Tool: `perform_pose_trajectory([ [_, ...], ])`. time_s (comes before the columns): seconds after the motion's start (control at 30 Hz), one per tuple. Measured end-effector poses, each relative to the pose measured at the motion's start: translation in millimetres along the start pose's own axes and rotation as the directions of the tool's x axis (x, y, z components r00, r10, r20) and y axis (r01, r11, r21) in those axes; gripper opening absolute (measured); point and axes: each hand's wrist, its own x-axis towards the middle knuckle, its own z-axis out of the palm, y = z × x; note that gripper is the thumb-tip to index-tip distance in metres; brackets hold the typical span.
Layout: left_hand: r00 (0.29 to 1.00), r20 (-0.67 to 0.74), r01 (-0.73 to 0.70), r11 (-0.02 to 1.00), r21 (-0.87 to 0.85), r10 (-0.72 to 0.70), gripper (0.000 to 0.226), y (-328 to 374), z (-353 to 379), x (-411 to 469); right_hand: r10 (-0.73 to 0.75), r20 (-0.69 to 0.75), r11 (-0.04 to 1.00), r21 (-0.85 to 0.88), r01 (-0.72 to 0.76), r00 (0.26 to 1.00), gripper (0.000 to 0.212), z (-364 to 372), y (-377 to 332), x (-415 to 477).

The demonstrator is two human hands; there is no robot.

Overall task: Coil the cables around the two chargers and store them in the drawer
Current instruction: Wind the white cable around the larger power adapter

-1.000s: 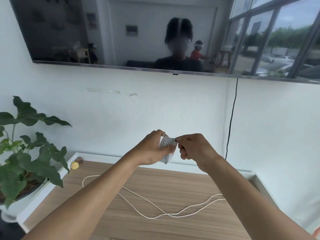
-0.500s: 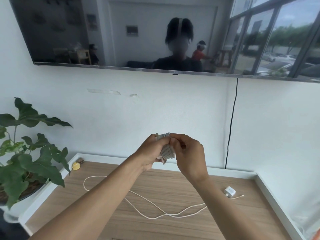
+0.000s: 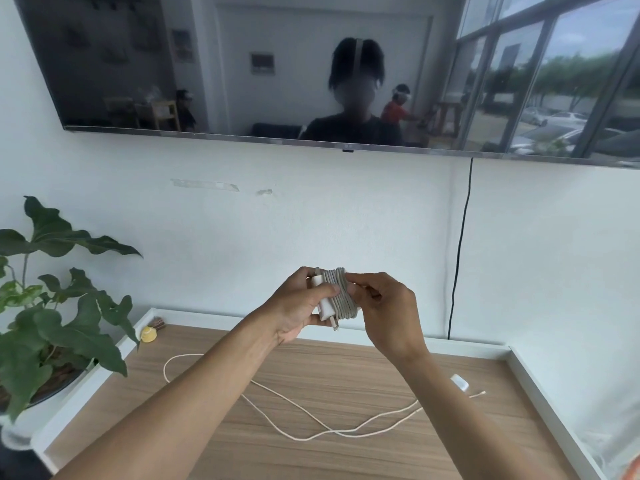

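Observation:
A white charger (image 3: 325, 300) wrapped in several turns of grey cable (image 3: 342, 296) is held up in front of the wall. My left hand (image 3: 300, 306) grips its left side, thumb across the front. My right hand (image 3: 384, 306) pinches the coil from the right. A second white charger (image 3: 459, 381) lies on the wooden top at the right. Its long cream cable (image 3: 311, 415) sprawls loose across the wood. No drawer is in view.
The wooden top (image 3: 311, 455) has a raised white rim (image 3: 540, 386). A potted plant (image 3: 52, 306) stands at the left, with a small yellow object (image 3: 148, 334) near the back left corner. A black cord (image 3: 459, 251) hangs down the wall from the television (image 3: 242, 64).
Both hands have turned the wrapped charger so that its white body now faces me. My right hand has shifted from the top of the coil to its right side.

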Motion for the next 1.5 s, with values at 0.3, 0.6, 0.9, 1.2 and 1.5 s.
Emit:
perform_pose_trajectory([
  [0.3,0.979,-0.077,-0.175,0.97,0.166,0.19,0.029,-6,5,0,0.076,-0.011,0.995,-0.064,-0.077,0.997,0.014,3,4,6],
  [0.6,0.964,-0.071,-0.241,0.956,0.166,0.255,0.04,-3,3,1,0.079,-0.052,0.995,-0.053,-0.082,0.996,0.017,5,-2,16],
  [0.9,0.941,-0.134,-0.285,0.94,0.189,0.312,0.047,-7,8,6,0.146,-0.118,0.989,0.006,-0.146,0.982,0.016,20,0,17],
  [1.2,0.939,-0.132,-0.293,0.94,0.176,0.317,0.047,-5,6,5,0.122,-0.11,0.991,-0.035,-0.126,0.986,0.022,22,3,22],
  [1.5,0.933,-0.174,-0.3,0.948,0.107,0.315,0.045,-5,3,9,-0.029,-0.123,0.991,-0.131,0.012,0.992,0.023,28,3,25],
])
